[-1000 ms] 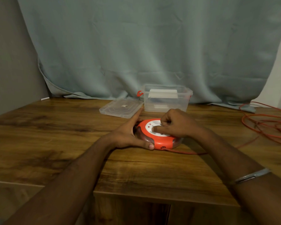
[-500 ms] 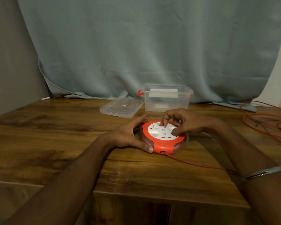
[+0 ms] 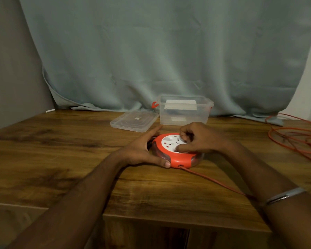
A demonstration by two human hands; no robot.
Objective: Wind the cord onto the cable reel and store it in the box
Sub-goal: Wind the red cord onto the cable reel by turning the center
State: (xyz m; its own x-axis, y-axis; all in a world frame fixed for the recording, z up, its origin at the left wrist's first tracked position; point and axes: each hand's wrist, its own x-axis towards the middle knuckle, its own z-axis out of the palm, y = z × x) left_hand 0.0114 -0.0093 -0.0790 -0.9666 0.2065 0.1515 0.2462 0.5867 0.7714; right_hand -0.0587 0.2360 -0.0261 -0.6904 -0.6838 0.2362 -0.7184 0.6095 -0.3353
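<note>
A round orange cable reel (image 3: 178,159) with a white socket face lies flat on the wooden table (image 3: 61,159). My left hand (image 3: 142,150) clasps its left rim, thumb at the front edge. My right hand (image 3: 199,139) rests on top, its fingers curled on the white face. An orange cord (image 3: 210,178) leaves the reel's front slot and runs right under my right forearm to loose loops (image 3: 298,141) at the table's right edge. A clear plastic box (image 3: 184,114) with orange latches stands open behind the reel.
The box's clear lid (image 3: 133,121) lies flat to the left of the box. A pale blue curtain (image 3: 169,51) hangs behind the table. The table's front edge (image 3: 169,220) is close below my forearms.
My right hand has turned on the reel's face, from the far side round toward the right and front. The cord in front now runs at a steeper slant. My left hand stays put.
</note>
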